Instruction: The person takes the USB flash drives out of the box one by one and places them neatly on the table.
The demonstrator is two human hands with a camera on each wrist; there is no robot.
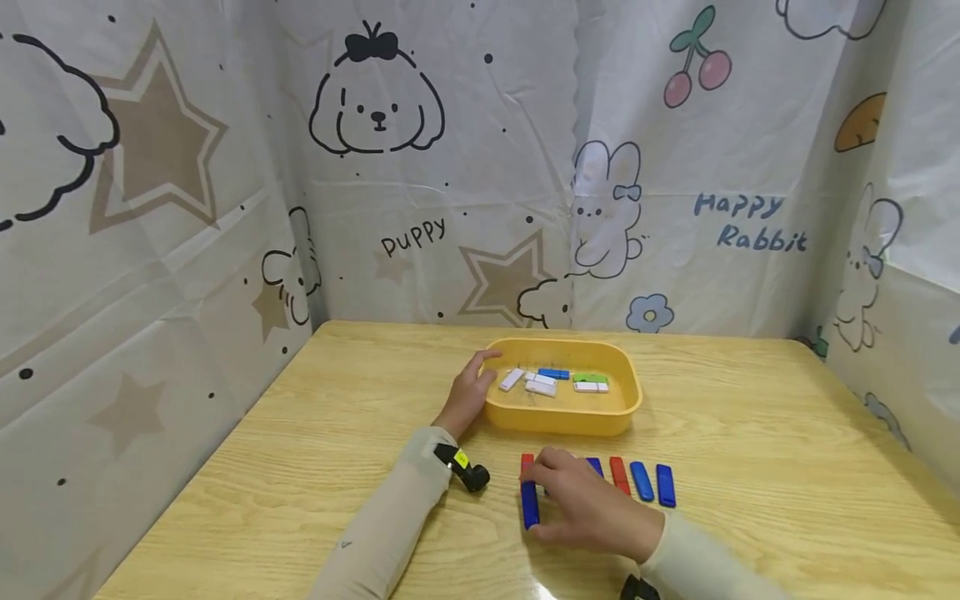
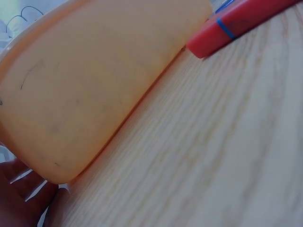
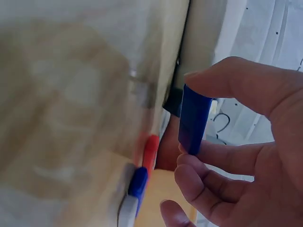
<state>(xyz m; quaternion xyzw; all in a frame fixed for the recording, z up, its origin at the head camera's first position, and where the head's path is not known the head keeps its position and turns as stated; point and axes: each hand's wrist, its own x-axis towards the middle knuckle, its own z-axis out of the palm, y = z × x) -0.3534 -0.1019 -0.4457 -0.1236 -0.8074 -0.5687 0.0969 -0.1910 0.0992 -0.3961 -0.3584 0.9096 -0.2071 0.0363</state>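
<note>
My right hand (image 1: 588, 504) pinches a dark blue USB stick (image 1: 530, 504) by its ends, between thumb and fingertips. In the right wrist view this same stick (image 3: 193, 120) shows in full, with the other fingers loosely bent beside it. In the head view its far end meets a red USB stick (image 1: 527, 460). At the left end of a yellow plastic tub (image 1: 558, 422), my left hand (image 1: 467, 396) rests against the wall, fingertips at the rim. Several white sticks, a blue one (image 1: 553, 374) and a green one (image 1: 591, 378) lie inside the tub.
Right of the held stick, a row on the wooden table (image 1: 757, 450) includes a red stick (image 1: 619, 475) and blue sticks (image 1: 642, 481), partly hidden by my right hand. A printed cloth (image 1: 450, 192) encloses the table's back and sides.
</note>
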